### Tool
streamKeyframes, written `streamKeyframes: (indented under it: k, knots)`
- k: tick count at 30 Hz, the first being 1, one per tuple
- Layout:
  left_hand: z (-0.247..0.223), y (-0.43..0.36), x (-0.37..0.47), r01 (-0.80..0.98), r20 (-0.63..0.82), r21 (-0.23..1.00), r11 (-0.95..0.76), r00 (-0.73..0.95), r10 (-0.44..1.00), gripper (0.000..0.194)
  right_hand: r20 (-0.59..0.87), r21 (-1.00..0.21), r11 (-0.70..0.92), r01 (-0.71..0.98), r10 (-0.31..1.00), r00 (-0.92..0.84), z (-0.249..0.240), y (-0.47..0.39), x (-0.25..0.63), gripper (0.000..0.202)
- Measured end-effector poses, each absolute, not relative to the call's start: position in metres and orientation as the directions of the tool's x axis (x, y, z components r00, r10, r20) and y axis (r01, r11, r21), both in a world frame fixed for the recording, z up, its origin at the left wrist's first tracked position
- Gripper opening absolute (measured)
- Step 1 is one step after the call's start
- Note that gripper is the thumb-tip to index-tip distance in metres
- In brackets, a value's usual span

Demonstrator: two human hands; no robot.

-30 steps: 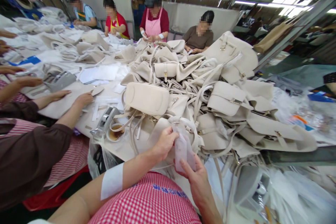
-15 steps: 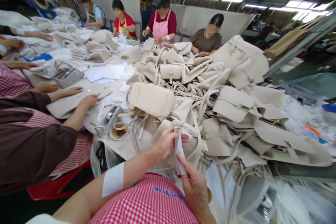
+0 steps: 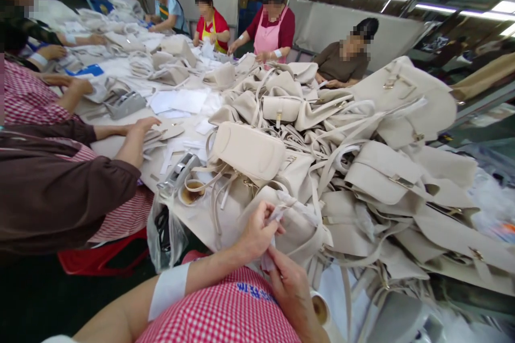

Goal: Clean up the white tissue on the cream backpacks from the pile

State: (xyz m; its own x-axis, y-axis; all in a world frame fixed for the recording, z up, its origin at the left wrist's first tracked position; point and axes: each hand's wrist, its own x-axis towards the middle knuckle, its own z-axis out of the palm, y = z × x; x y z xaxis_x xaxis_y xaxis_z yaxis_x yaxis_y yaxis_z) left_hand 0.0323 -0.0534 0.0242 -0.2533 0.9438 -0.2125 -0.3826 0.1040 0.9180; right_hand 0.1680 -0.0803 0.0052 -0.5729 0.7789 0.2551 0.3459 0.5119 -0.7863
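Closed around a strip of thin white paper [image 3: 269, 260], my left hand [image 3: 257, 233] pinches its upper part beside a beige bag [image 3: 292, 214] at the table edge. My right hand [image 3: 292, 284] lies just below, its fingers closed on the lower part of the same paper. The paper looks wrapped around a thin strap or fitting of the bag; my fingers hide much of it. A beige bag with a rounded base [image 3: 248, 151] lies just beyond my hands.
A tape dispenser [image 3: 179, 171] and a tape roll [image 3: 192, 192] stand left of the bags. Beige bags [image 3: 382, 171] pile up at the right. A co-worker's brown sleeve [image 3: 72, 193] reaches in from the left; several people sit across the table.
The view has turned left. My hands have come closer together, and the paper between them is more bunched. At the left, the co-worker's hand has lifted over the flat beige piece.
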Motion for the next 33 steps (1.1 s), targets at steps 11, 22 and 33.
streamKeyframes:
  k: [11,22,33]
  knots:
    - [0.035,-0.058,0.020,-0.419,-0.385,0.852,0.313,-0.098,0.918,0.024,-0.154,-0.981,-0.126,0.147,0.969,-0.194,0.038,-0.028,0.156,0.038]
    - [0.044,-0.078,0.009,0.381,0.280,0.908,-0.175,-0.239,0.930,0.021,-0.325,-0.939,-0.336,-0.074,0.937,-0.125,0.033,-0.022,0.127,0.039]
    - [0.035,-0.066,0.011,0.104,0.144,0.988,-0.110,-0.416,0.898,0.017,-0.260,-0.942,-0.302,-0.145,0.932,-0.253,0.027,-0.027,0.128,0.037]
